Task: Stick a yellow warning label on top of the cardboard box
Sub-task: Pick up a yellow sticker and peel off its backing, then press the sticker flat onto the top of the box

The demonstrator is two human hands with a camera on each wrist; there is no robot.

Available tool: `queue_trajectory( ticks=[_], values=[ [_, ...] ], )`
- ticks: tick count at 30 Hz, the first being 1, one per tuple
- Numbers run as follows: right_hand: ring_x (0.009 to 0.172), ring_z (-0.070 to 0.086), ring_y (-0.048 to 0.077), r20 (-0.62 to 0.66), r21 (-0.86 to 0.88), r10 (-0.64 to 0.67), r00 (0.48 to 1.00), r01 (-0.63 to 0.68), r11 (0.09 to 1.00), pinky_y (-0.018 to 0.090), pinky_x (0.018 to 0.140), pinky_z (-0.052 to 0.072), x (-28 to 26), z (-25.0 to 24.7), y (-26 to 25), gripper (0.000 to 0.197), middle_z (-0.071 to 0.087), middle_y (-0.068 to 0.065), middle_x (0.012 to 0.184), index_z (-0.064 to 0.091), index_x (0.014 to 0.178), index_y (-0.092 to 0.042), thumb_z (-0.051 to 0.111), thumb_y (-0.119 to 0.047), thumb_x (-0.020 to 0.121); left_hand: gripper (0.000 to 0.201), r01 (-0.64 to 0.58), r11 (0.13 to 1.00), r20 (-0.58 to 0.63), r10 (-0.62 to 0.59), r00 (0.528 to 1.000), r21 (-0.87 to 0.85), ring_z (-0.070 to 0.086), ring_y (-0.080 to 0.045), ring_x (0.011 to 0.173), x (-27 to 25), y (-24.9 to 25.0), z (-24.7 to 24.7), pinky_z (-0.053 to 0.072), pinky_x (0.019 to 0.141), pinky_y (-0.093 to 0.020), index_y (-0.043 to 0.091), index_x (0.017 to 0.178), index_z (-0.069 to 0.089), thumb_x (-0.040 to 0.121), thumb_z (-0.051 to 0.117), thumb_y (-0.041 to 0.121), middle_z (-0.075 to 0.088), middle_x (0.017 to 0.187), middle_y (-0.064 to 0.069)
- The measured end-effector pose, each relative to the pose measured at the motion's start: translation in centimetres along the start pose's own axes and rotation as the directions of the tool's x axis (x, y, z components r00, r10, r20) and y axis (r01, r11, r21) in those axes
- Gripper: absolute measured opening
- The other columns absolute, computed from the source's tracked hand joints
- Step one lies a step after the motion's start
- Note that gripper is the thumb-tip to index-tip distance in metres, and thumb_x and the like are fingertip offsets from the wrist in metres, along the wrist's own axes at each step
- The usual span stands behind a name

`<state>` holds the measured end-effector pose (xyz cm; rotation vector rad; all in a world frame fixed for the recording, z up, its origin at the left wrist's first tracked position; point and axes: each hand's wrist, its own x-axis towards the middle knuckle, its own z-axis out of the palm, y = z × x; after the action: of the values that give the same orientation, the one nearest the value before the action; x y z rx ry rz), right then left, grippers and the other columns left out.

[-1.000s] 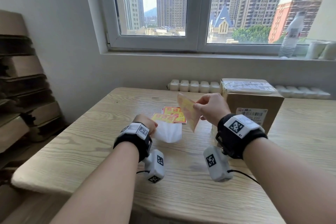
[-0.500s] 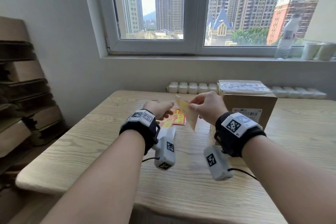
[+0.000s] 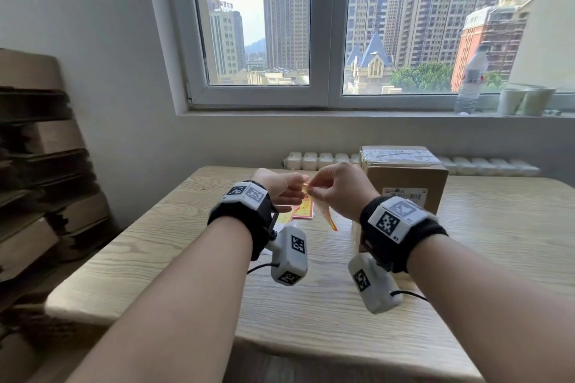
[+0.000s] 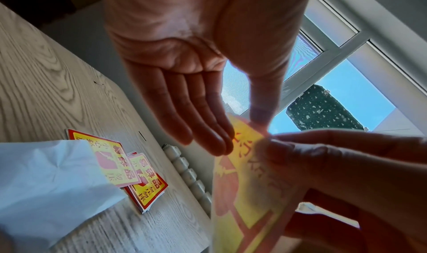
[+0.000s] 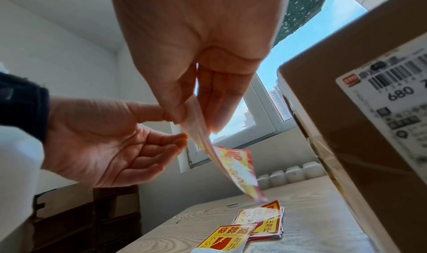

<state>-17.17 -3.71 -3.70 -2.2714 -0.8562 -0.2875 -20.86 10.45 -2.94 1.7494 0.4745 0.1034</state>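
A yellow and red warning label [image 3: 326,218] [image 4: 240,193] [image 5: 231,165] hangs in the air above the table. My right hand [image 3: 311,191] [image 5: 196,118] pinches it near its top between thumb and fingers. My left hand [image 3: 303,185] [image 4: 242,132] pinches the label's upper corner, thumb on one side and fingertips on the other. The cardboard box [image 3: 404,177] [image 5: 346,147], taped on top and with a barcode label on its front, stands just right of my right hand.
A small pile of spare warning labels [image 3: 303,211] [image 4: 138,180] [image 5: 261,222] lies on the wooden table [image 3: 311,305] under my hands, beside a white paper sheet [image 4: 46,174]. Flattened cartons [image 3: 37,180] are stacked at the left. A bottle [image 3: 471,78] and cups [image 3: 525,101] stand on the sill.
My left hand left the white sheet on the table and rose to meet the right hand at the label's top corner. Both hands lifted slightly.
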Motion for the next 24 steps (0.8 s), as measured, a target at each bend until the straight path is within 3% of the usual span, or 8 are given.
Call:
queue_trajectory(
  ticks=[3,7,11,13,15,18,21,24],
  values=[
    [0.083,0.070,0.017,-0.001,-0.015,-0.009,1.000,0.009,1.000,0.039,0.084,0.056,-0.2,-0.2,-0.4,0.015,0.078,0.001,0.086,0.080,0.084,-0.016,0.072,-0.027,0.078,0.010,-0.014,1.000,-0.028,0.015,0.999,0.011,0.065,-0.005,0.037,-0.5,0.4,-0.2,0.053,0.062,-0.022,0.008,0.071,0.067,0.080,0.068,0.010,0.069,0.047,0.000],
    [0.082,0.067,0.014,0.014,0.003,0.007,1.000,-0.007,1.000,0.036,0.084,0.056,-0.9,-0.7,-0.4,0.028,0.073,-0.002,0.085,0.079,0.084,-0.016,0.079,-0.040,0.070,0.011,-0.042,0.999,-0.052,0.042,0.998,0.014,0.065,-0.008,0.043,-1.0,0.5,-0.6,0.053,0.057,-0.022,0.009,0.073,0.065,0.082,0.069,0.003,0.070,0.068,-0.006],
    [0.108,0.053,0.015,-0.092,0.061,0.087,0.992,-0.081,0.995,0.038,0.096,0.046,-1.1,-1.8,0.8,0.032,0.059,0.000,0.111,0.078,0.089,-0.022,0.075,-0.048,0.071,0.012,-0.062,0.998,-0.091,0.059,0.994,-0.028,0.064,-0.007,0.041,-0.8,0.7,-0.9,0.054,0.047,-0.022,0.012,0.078,0.061,0.085,0.068,0.004,0.067,0.073,-0.006],
    [0.106,0.055,0.014,-0.122,0.125,0.118,0.986,-0.102,0.987,0.037,0.097,0.047,-1.1,-2.8,1.3,0.025,0.059,-0.001,0.108,0.078,0.092,-0.021,0.073,-0.040,0.077,0.017,-0.081,0.995,-0.077,0.076,0.994,-0.061,0.064,-0.009,0.044,-0.6,1.2,-0.9,0.054,0.049,-0.024,0.013,0.074,0.059,0.087,0.065,0.006,0.066,0.074,-0.006],
    [0.094,0.066,0.015,-0.119,0.214,0.169,0.978,-0.141,0.967,0.037,0.092,0.054,-1.0,-3.8,1.7,0.007,0.070,-0.001,0.097,0.077,0.085,-0.022,0.072,-0.023,0.081,0.017,-0.102,0.989,-0.053,0.097,0.994,-0.110,0.064,-0.013,0.055,-0.7,1.8,-0.6,0.056,0.058,-0.029,0.012,0.075,0.058,0.089,0.064,0.006,0.067,0.079,-0.008],
    [0.081,0.075,0.023,-0.144,0.321,0.259,0.955,-0.202,0.925,0.041,0.081,0.061,-0.6,-5.4,2.6,0.028,0.077,0.006,0.087,0.071,0.066,-0.029,0.069,-0.005,0.081,0.006,-0.147,0.973,-0.052,0.140,0.989,-0.178,0.064,-0.018,0.067,-1.0,3.2,0.4,0.058,0.056,-0.026,0.008,0.089,0.059,0.088,0.065,0.006,0.068,0.095,-0.015],
    [0.082,0.074,0.023,-0.225,0.369,0.303,0.926,-0.207,0.906,0.039,0.080,0.061,-0.4,-7.5,3.3,0.027,0.077,0.009,0.092,0.071,0.068,-0.028,0.069,-0.005,0.081,0.025,-0.182,0.957,-0.041,0.178,0.983,-0.226,0.067,-0.020,0.069,-0.6,4.5,2.1,0.060,0.060,-0.027,0.007,0.100,0.051,0.084,0.070,0.004,0.067,0.095,-0.015],
    [0.082,0.073,0.022,-0.264,0.393,0.315,0.912,-0.197,0.898,0.038,0.081,0.060,-0.2,-9.8,4.5,0.018,0.076,0.009,0.094,0.073,0.075,-0.023,0.073,-0.006,0.080,0.023,-0.222,0.951,-0.026,0.221,0.975,-0.217,0.068,-0.022,0.070,0.0,6.1,4.5,0.060,0.062,-0.028,0.008,0.083,0.051,0.081,0.069,-0.005,0.065,0.088,-0.013]
  ],
)
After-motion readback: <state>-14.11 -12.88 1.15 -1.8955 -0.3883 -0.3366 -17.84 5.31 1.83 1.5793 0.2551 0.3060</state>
